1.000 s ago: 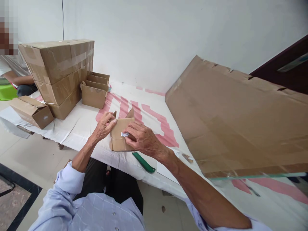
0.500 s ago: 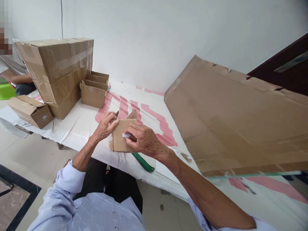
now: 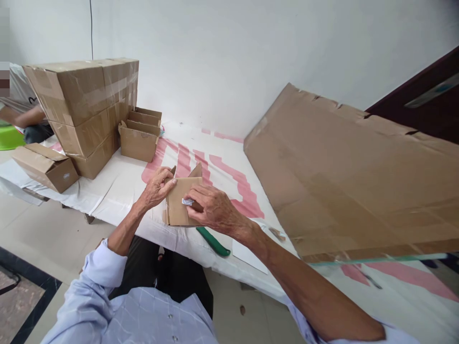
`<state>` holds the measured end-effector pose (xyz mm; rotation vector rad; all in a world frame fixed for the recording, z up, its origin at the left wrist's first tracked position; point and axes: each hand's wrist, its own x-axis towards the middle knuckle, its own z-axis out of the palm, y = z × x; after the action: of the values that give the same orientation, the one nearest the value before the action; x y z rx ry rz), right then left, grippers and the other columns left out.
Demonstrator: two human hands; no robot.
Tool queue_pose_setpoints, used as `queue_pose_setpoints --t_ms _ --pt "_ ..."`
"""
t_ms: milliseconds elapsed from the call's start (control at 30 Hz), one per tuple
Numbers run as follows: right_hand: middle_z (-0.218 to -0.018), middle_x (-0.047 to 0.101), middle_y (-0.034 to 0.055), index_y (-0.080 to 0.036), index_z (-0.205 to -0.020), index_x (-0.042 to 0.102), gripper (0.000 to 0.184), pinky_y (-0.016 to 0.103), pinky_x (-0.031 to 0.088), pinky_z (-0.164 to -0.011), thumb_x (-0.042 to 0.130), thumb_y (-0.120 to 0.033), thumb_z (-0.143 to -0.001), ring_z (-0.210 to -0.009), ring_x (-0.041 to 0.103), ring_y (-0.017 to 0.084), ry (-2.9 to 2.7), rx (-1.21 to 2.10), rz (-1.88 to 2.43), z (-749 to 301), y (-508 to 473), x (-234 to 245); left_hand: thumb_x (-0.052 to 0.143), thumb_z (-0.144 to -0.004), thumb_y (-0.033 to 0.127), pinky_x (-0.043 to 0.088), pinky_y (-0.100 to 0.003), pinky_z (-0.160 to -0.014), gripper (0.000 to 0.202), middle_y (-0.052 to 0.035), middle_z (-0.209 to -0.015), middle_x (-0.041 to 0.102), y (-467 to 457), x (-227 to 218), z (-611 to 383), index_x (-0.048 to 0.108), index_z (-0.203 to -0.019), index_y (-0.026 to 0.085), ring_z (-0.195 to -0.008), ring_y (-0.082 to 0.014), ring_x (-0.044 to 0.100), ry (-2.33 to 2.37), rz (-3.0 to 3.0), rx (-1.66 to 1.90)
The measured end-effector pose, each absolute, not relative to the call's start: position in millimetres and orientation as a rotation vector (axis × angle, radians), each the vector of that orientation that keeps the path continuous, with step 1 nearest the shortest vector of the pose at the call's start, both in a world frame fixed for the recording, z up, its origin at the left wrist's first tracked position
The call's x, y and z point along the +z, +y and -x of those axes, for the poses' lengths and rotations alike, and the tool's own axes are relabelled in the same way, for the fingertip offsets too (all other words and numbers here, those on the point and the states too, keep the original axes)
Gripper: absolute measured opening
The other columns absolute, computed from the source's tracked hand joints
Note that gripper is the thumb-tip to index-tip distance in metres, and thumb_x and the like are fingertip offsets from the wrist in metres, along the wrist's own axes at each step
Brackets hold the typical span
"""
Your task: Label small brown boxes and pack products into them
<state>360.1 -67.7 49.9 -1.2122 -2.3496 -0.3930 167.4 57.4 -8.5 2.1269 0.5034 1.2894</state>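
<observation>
A small brown cardboard box (image 3: pixel 177 205) lies on the white and pink covered table (image 3: pixel 125 184) near its front edge, flaps open at the far end. My left hand (image 3: pixel 158 186) grips the box's left top corner with curled fingers. My right hand (image 3: pixel 211 208) rests on the box's right side, its fingertips pinched on a small white sticker (image 3: pixel 187 201) against the box face.
A green-handled tool (image 3: pixel 213 241) lies by the table edge below the box. Taped boxes (image 3: pixel 86 110) are stacked at the far left, with open boxes (image 3: pixel 139 134) and a loose one (image 3: pixel 46 165) nearby. Large flat cardboard sheet (image 3: pixel 351 177) covers the right. Another person sits at far left.
The hands and box have barely shifted; my right fingers stay on the white sticker. The view has moved slightly.
</observation>
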Motion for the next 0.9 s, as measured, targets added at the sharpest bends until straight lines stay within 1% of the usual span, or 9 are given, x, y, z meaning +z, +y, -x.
queue_pose_setpoints --t_ms 133,233,333,400,500,633,667,767,900 --pt "-0.079 0.068 0.0038 -0.019 -0.086 0.064 0.012 0.03 0.042 -0.069 0.058 -0.009 -0.083 -0.072 0.059 0.018 -2.331 -0.336 1.201 -361 -68 51 0.055 -0.105 0.041 0.049 -0.034 -0.085 0.023 -0.0054 -0.101 0.059 57 -9 -168 0.054 -0.09 0.023 -0.103 -0.022 0.059 0.507 -2.112 1.275" --pt "-0.08 0.069 0.0033 -0.02 -0.088 0.064 0.012 0.03 0.043 -0.07 0.058 -0.01 -0.084 -0.072 0.059 0.018 -2.331 -0.268 1.233 -362 -69 51 0.054 -0.105 0.043 0.049 -0.035 -0.086 0.025 -0.0048 -0.097 0.058 57 -8 -168 0.053 -0.089 0.023 -0.101 -0.0224 0.058 0.516 -2.111 1.27" --pt "-0.082 0.07 0.004 -0.02 -0.09 0.066 0.012 0.029 0.042 -0.07 0.058 -0.011 -0.085 -0.073 0.06 0.018 -2.334 -0.261 1.273 -363 -70 52 0.055 -0.104 0.044 0.05 -0.035 -0.088 0.026 -0.0061 -0.101 0.06 56 -6 -168 0.053 -0.089 0.023 -0.104 -0.023 0.059 0.507 -2.115 1.246" --pt "-0.08 0.068 0.0042 -0.02 -0.086 0.065 0.011 0.03 0.042 -0.069 0.057 -0.011 -0.086 -0.073 0.059 0.018 -2.352 -0.274 1.273 -364 -71 52 0.055 -0.104 0.043 0.051 -0.036 -0.089 0.025 -0.0073 -0.105 0.062 55 -5 -168 0.054 -0.09 0.023 -0.107 -0.0233 0.06 0.501 -2.117 1.231" --pt "-0.075 0.064 0.0032 -0.02 -0.078 0.062 0.015 0.03 0.041 -0.067 0.056 -0.012 -0.089 -0.07 0.056 0.018 -2.371 -0.25 1.271 -365 -73 54 0.055 -0.104 0.043 0.052 -0.037 -0.09 0.025 -0.0077 -0.105 0.062 53 -4 -169 0.055 -0.09 0.023 -0.11 -0.0242 0.06 0.502 -2.12 1.22" --pt "-0.081 0.068 0.0033 -0.02 -0.091 0.069 0.016 0.028 0.042 -0.068 0.057 -0.011 -0.09 -0.072 0.058 0.017 -2.35 -0.169 1.302 -367 -74 56 0.055 -0.105 0.044 0.052 -0.037 -0.091 0.025 -0.0078 -0.105 0.062 52 -3 -171 0.057 -0.092 0.023 -0.111 -0.0247 0.06 0.486 -2.135 1.203" --pt "-0.083 0.069 0.0039 -0.021 -0.092 0.07 0.017 0.029 0.042 -0.068 0.057 -0.01 -0.09 -0.073 0.059 0.017 -2.353 -0.179 1.31 -368 -74 55 0.055 -0.105 0.045 0.052 -0.037 -0.091 0.026 -0.0078 -0.104 0.061 52 -3 -171 0.058 -0.092 0.023 -0.111 -0.0247 0.06 0.485 -2.136 1.202" --pt "-0.082 0.069 0.0048 -0.02 -0.084 0.068 0.018 0.029 0.041 -0.067 0.055 -0.01 -0.092 -0.073 0.059 0.018 -2.383 -0.229 1.306 -370 -73 53 0.056 -0.104 0.045 0.052 -0.037 -0.091 0.026 -0.0082 -0.106 0.061 52 -2 -173 0.059 -0.092 0.022 -0.111 -0.0246 0.06 0.478 -2.138 1.188" --pt "-0.077 0.068 0.0017 -0.02 -0.083 0.065 0.018 0.028 0.042 -0.066 0.055 -0.01 -0.093 -0.068 0.058 0.015 -2.382 -0.11 1.25 -375 -75 57 0.055 -0.105 0.045 0.051 -0.036 -0.088 0.025 -0.0084 -0.108 0.061 51 0 -174 0.06 -0.094 0.022 -0.11 -0.0244 0.06 0.448 -2.134 1.178"
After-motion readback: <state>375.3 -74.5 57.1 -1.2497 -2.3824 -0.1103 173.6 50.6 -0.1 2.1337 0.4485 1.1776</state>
